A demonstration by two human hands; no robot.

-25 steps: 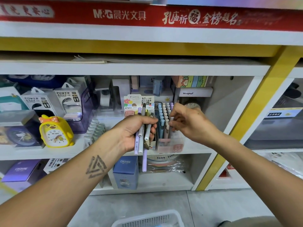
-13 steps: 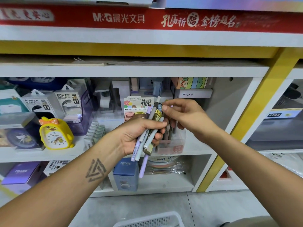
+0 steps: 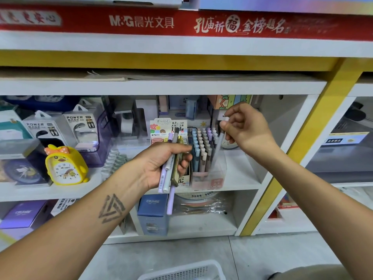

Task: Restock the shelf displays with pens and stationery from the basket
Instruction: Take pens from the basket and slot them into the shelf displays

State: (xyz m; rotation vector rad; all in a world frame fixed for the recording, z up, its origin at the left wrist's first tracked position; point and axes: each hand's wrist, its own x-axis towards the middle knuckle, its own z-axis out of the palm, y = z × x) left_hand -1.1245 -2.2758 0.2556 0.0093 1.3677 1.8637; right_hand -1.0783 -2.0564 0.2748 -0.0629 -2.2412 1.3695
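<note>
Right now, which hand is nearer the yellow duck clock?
Left. The left hand, gripping a bundle of pens, sits just right of the yellow duck clock; the right hand is farther right, pinching a single pen.

Bare forearms; triangular tattoo (image 3: 111,209), perhaps nested, on left

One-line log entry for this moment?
left hand: holds pen bundle | right hand: pinches white pen over pen display | basket: on floor

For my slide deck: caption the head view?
Right hand lowers one pen into the display; left hand holds spares.
</note>
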